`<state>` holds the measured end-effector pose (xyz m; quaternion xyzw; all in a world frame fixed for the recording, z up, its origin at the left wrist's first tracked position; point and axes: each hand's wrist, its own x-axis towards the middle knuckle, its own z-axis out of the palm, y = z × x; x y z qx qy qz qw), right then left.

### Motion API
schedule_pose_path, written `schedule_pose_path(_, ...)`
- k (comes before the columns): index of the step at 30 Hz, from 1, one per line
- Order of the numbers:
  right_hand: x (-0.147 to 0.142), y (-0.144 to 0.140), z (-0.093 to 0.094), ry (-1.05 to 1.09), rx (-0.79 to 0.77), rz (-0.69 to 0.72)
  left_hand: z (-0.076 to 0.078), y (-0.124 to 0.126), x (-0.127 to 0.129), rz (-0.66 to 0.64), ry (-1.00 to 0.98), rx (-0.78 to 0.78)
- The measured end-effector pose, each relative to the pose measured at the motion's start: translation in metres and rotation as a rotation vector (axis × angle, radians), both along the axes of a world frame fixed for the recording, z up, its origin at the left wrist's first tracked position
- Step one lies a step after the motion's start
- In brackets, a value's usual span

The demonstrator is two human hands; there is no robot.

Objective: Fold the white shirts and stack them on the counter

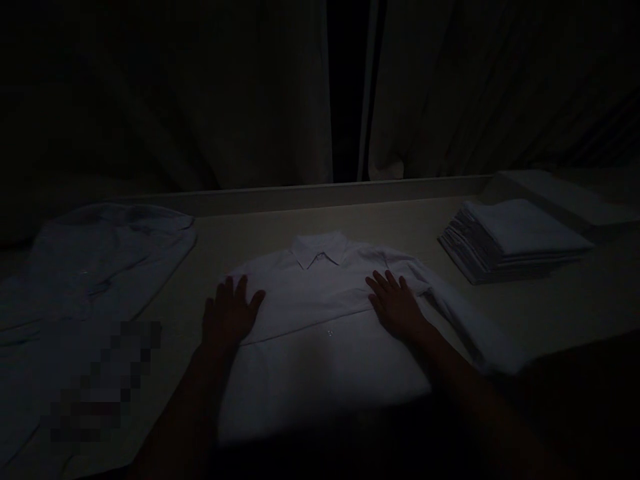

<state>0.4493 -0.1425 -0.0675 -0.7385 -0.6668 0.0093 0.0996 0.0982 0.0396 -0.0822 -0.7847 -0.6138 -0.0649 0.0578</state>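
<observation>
A white collared shirt lies spread on the table in front of me, its collar pointing away. My left hand rests flat near the shirt's left shoulder edge, fingers spread. On the other side, my right hand presses flat on the shirt near its right shoulder, fingers extended. One sleeve stretches out to the right, beyond my right hand. A crease line runs across the chest between the hands. The left sleeve cannot be seen. The shirt's lower part fades into shadow near the table's front edge.
A stack of folded white cloths stands at the right back. Loose white garments lie piled on the left, partly under a blurred patch. Behind the table's raised back edge hang curtains with a dark gap. The scene is dim.
</observation>
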Motion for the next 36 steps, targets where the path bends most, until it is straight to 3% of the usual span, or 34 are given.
schedule_pose_path(2, 0.002, 0.003, 0.000, 0.030, 0.002, 0.002, 0.015, -0.017, 0.016, -0.027, -0.006, 0.049)
schedule_pose_path(5, 0.004, 0.007, 0.001, 0.091, 0.035, 0.007, 0.034, -0.058, 0.056, -0.181, -0.027, 0.074)
schedule_pose_path(10, 0.010, 0.009, -0.001, 0.143, 0.199, -0.047, 0.036, -0.115, 0.109, -0.345, -0.079, -0.009)
schedule_pose_path(18, 0.023, -0.008, 0.006, 0.125, 0.315, -0.152, 0.019, -0.138, 0.118, -0.623, -0.133, -0.040)
schedule_pose_path(25, 0.062, -0.033, 0.026, 0.155, 0.408, -0.311, 0.017, -0.141, 0.144, -0.742, -0.119, -0.045)
schedule_pose_path(28, 0.080, -0.057, 0.034, 0.243, 0.418, -0.410, 0.016, -0.140, 0.156, -0.785, -0.129, -0.047)
schedule_pose_path(31, 0.099, -0.100, 0.034, 0.348, 0.414, -0.589, 0.012, -0.139, 0.165, -0.794, -0.131, -0.058)
schedule_pose_path(36, 0.130, -0.208, 0.003, 0.377, 0.474, -0.933, 0.005, -0.136, 0.170, -0.789, -0.134, -0.074)
